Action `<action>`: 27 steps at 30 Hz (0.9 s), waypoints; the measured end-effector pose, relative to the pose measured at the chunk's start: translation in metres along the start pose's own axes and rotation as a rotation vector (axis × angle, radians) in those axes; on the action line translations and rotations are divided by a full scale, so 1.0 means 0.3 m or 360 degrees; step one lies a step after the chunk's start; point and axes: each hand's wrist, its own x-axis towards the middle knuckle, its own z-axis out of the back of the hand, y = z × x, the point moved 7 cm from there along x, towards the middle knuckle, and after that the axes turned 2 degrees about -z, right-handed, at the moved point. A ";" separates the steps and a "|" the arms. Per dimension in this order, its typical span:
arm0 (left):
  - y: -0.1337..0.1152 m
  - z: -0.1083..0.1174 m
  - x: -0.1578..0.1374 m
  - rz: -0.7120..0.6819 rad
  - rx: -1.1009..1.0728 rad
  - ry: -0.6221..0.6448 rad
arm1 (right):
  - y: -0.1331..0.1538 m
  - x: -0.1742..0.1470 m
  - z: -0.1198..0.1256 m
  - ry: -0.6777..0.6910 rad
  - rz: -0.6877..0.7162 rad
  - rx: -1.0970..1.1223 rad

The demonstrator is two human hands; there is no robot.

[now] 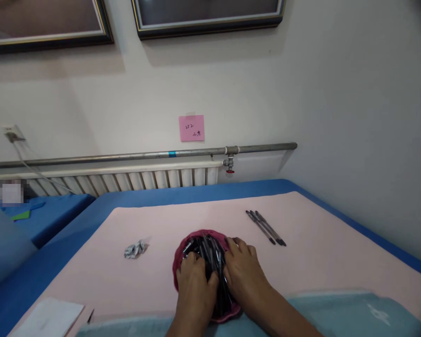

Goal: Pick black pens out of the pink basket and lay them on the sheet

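A round dark-red basket [176, 262] with a wavy rim stands at the near middle, filled with black pens [214, 255]. My left hand [195, 281] reaches into it from the near left, its fingers curled down among the pens and its fingertips hidden. At the basket's right side is my right hand [243, 267], its bent fingers against the rim and the pens beside it. Three clear-barrelled pens with dark caps [265, 228] lie side by side on the pink sheet [161, 220], beyond my right hand.
A crumpled scrap of paper [135, 249] lies left of the basket. White paper [49, 318] and a small dark thin object [90, 316] are at the near left. Teal cloth [337, 311] covers the near edge. A radiator [154, 179] and a pipe [133, 156] run along the wall behind the blue-edged table.
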 end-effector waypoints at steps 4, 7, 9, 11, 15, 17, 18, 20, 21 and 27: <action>-0.004 0.003 -0.006 0.0002 0.0006 0.0001 | -0.009 -0.003 -0.004 0.0013 -0.0046 0.0083; -0.003 0.004 -0.009 -0.0001 -0.0012 -0.0022 | -0.020 -0.004 -0.009 0.0019 -0.0091 0.0150; -0.001 0.004 -0.010 -0.0004 -0.0018 -0.0031 | -0.025 -0.003 -0.013 0.0030 -0.0111 0.0159; 0.000 0.004 -0.010 -0.0003 -0.0014 -0.0027 | -0.031 -0.002 -0.022 0.0058 -0.0148 0.0190; -0.002 0.008 -0.010 -0.0007 -0.0030 -0.0029 | -0.042 0.002 -0.041 0.0103 -0.0229 0.0260; -0.002 0.009 -0.008 -0.0013 -0.0045 -0.0040 | -0.043 0.004 -0.046 0.0098 -0.0236 0.0267; -0.002 0.009 -0.007 -0.0016 -0.0049 -0.0046 | -0.041 0.004 -0.047 0.0091 -0.0226 0.0265; 0.001 0.009 -0.005 -0.0017 -0.0046 -0.0053 | -0.035 0.005 -0.044 0.0059 -0.0179 0.0258; 0.001 0.008 -0.004 -0.0022 -0.0047 -0.0055 | -0.031 0.004 -0.041 0.0041 -0.0150 0.0258; 0.004 0.009 -0.003 -0.0063 -0.0114 -0.0092 | -0.032 0.010 -0.039 0.0083 -0.0149 0.0344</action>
